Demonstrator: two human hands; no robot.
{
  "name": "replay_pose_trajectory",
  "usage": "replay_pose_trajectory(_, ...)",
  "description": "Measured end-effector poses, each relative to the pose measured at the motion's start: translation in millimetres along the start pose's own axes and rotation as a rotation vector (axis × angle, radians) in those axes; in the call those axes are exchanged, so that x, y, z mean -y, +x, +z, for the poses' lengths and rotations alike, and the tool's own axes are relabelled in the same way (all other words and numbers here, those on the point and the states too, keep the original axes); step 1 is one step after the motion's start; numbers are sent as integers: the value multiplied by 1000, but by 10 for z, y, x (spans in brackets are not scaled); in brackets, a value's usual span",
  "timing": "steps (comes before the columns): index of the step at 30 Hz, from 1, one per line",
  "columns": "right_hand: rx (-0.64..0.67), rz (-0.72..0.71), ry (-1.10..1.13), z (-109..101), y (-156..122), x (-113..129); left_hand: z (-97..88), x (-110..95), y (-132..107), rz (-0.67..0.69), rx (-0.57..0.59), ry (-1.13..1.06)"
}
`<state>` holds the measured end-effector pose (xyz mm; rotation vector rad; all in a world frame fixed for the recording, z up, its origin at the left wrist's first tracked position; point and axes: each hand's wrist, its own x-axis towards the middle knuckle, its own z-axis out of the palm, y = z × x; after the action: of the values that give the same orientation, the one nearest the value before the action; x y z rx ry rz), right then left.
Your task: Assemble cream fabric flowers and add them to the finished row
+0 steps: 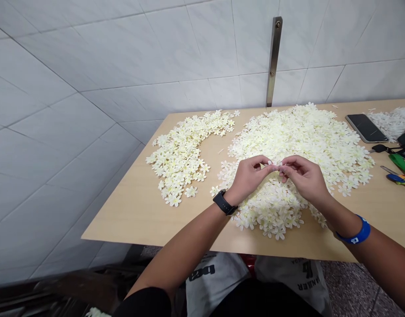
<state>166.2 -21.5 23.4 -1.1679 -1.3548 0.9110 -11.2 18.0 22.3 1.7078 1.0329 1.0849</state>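
A large heap of small cream-white fabric flowers [298, 145] covers the middle of the wooden table [139, 211]. A thinner, curved spread of the same flowers [184, 154] lies to its left. My left hand [247, 176], with a black watch on the wrist, and my right hand [304, 176], with a blue wristband, meet above the near part of the heap. Both pinch one small white flower piece [274, 164] between thumbs and fingertips.
A dark phone [365, 127] lies at the back right beside a pile of white strips [394, 121]. Scissors with coloured handles [399, 178], a green object [400, 164] and a black item sit at the right edge. A tiled wall with a metal bracket [274, 61] backs the table.
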Motion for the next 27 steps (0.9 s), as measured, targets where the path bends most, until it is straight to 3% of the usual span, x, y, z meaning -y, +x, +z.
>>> replay_pose_trajectory(4, -63, 29, 84, -24, 51, -31, -6, -11, 18, 65, -57, -49)
replay_pose_trajectory(7, -85, 49, 108, -39, 81, -47, -20, -21, 16, 31, -60, -45)
replay_pose_trajectory(16, -104, -1, -31, -55, 47, -9, -24, -56, 3, -39, -38, -73)
replay_pose_trajectory(19, -164, -19, -89, -90, 58, -44, -28, -71, 10, -32, -25, -35)
replay_pose_trajectory(23, -265, -192, -306, -176, 132, -126, -67, -81, 10, 20, -65, 70)
replay_pose_trajectory(27, -345, -405, -470, -193, 160, -143, -95, -69, -3, 137, -81, 32)
